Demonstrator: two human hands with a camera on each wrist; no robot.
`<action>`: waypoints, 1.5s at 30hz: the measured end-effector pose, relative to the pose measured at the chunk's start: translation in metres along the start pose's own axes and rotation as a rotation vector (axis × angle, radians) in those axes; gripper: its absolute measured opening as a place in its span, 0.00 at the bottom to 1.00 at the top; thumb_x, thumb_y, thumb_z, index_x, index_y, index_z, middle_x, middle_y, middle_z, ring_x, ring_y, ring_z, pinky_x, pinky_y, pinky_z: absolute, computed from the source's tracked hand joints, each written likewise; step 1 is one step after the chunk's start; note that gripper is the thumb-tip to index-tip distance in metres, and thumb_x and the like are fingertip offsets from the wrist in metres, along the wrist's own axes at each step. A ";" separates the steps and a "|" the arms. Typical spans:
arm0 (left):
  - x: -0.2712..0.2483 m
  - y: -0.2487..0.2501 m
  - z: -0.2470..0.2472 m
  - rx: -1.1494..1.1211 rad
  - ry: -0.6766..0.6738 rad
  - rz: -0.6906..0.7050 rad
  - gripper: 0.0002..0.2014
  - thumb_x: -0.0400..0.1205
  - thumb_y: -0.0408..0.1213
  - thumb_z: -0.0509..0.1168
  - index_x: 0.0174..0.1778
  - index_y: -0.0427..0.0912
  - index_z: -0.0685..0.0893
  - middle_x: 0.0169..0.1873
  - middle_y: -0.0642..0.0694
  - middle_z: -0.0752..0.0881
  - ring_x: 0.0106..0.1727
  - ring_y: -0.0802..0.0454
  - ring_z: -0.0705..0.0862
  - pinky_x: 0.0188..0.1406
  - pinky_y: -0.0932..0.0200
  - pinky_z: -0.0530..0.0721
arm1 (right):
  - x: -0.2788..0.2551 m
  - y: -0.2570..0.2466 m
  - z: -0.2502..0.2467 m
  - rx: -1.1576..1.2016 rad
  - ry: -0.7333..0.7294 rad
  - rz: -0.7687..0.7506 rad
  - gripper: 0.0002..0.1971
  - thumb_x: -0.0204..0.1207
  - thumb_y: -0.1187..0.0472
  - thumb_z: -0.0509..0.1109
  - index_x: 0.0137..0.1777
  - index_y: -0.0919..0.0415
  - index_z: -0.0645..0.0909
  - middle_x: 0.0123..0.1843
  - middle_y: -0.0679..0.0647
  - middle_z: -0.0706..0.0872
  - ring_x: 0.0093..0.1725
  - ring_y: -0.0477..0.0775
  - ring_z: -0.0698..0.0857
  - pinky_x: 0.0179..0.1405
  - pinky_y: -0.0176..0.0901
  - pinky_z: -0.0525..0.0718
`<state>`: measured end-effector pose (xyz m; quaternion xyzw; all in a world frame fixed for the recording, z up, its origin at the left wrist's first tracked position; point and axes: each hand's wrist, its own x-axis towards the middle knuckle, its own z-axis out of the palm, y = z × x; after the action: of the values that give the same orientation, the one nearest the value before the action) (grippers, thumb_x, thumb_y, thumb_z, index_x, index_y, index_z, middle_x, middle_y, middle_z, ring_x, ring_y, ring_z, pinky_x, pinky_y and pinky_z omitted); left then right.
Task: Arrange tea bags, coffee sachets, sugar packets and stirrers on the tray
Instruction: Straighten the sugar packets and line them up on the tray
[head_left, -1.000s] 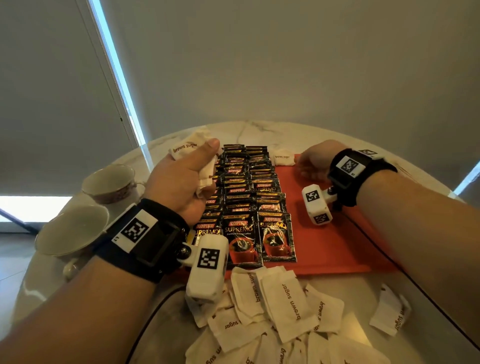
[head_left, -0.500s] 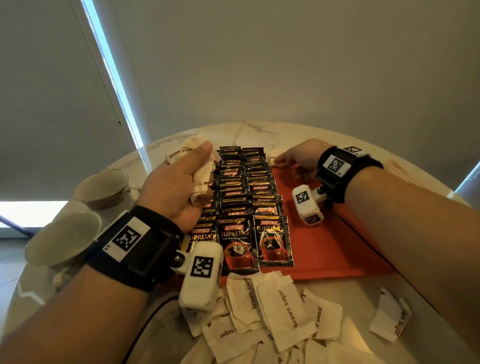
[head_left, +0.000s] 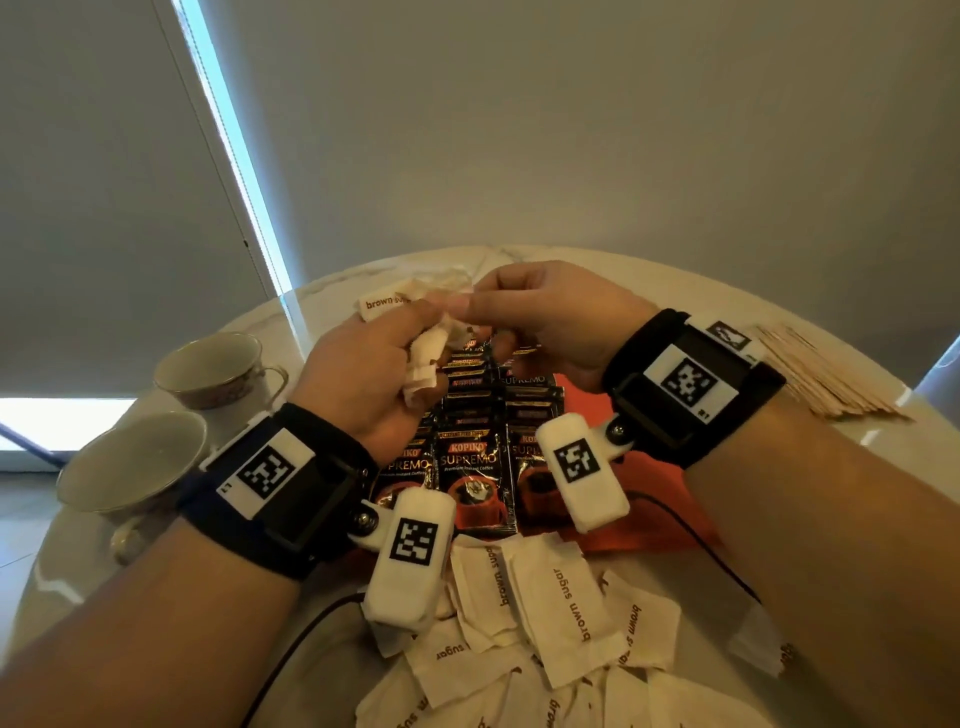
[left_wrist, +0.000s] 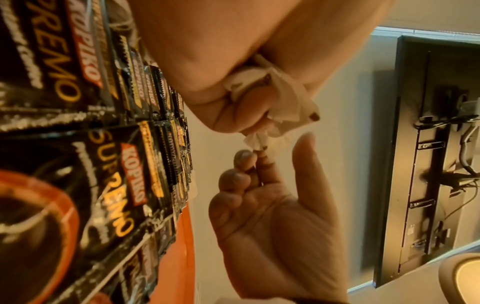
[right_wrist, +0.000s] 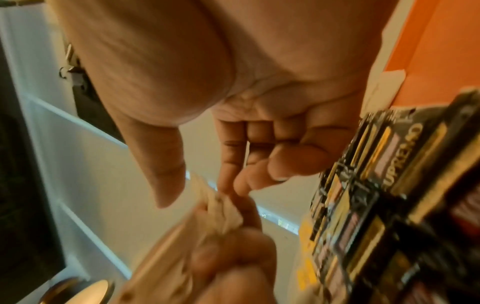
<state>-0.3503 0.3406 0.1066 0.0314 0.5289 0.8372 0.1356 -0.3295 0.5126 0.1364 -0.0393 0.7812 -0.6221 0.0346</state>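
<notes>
My left hand (head_left: 415, 338) grips a bunch of white brown sugar packets (head_left: 426, 353) above the far end of the coffee rows. My right hand (head_left: 475, 306) has come up against it. In the left wrist view its fingertips (left_wrist: 259, 156) touch a packet corner (left_wrist: 255, 142) sticking out of the bunch (left_wrist: 272, 96), and the thumb stands apart. Black coffee sachets (head_left: 467, 457) lie in overlapping rows on the left part of the orange tray (head_left: 660, 493). One sugar packet (right_wrist: 387, 82) lies on the tray's far end. Wooden stirrers (head_left: 831, 374) lie at the right.
Several loose brown sugar packets (head_left: 561, 613) are heaped on the marble table (head_left: 597, 260) in front of the tray. Two cups (head_left: 218, 369) (head_left: 130, 467) stand at the left edge. A black cable (head_left: 291, 654) runs across the near table.
My right hand left the packet at the tray's far end and came left and up to the bunch in my left hand. The left hand moved slightly right, over the sachets.
</notes>
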 end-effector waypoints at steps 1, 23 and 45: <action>0.000 0.000 0.000 0.008 -0.012 0.013 0.10 0.88 0.35 0.69 0.63 0.35 0.83 0.32 0.45 0.86 0.24 0.57 0.80 0.13 0.65 0.71 | -0.001 0.001 0.004 0.002 0.017 -0.025 0.10 0.74 0.53 0.83 0.41 0.54 0.83 0.36 0.49 0.85 0.31 0.47 0.81 0.30 0.41 0.80; -0.008 0.006 0.003 0.073 0.088 0.007 0.10 0.90 0.38 0.68 0.62 0.35 0.84 0.34 0.42 0.91 0.23 0.53 0.85 0.14 0.62 0.77 | 0.000 0.010 0.004 0.440 0.137 -0.032 0.12 0.79 0.70 0.75 0.59 0.63 0.78 0.43 0.61 0.89 0.34 0.55 0.89 0.35 0.50 0.92; -0.010 0.010 0.002 0.162 0.094 0.066 0.08 0.88 0.36 0.69 0.61 0.38 0.85 0.35 0.44 0.93 0.24 0.54 0.87 0.16 0.63 0.79 | -0.005 -0.004 -0.016 0.139 0.192 0.004 0.11 0.75 0.70 0.79 0.54 0.66 0.84 0.40 0.58 0.90 0.32 0.49 0.87 0.29 0.42 0.89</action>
<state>-0.3424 0.3354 0.1177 0.0203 0.5993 0.7963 0.0799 -0.3264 0.5279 0.1440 0.0246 0.7360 -0.6756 -0.0367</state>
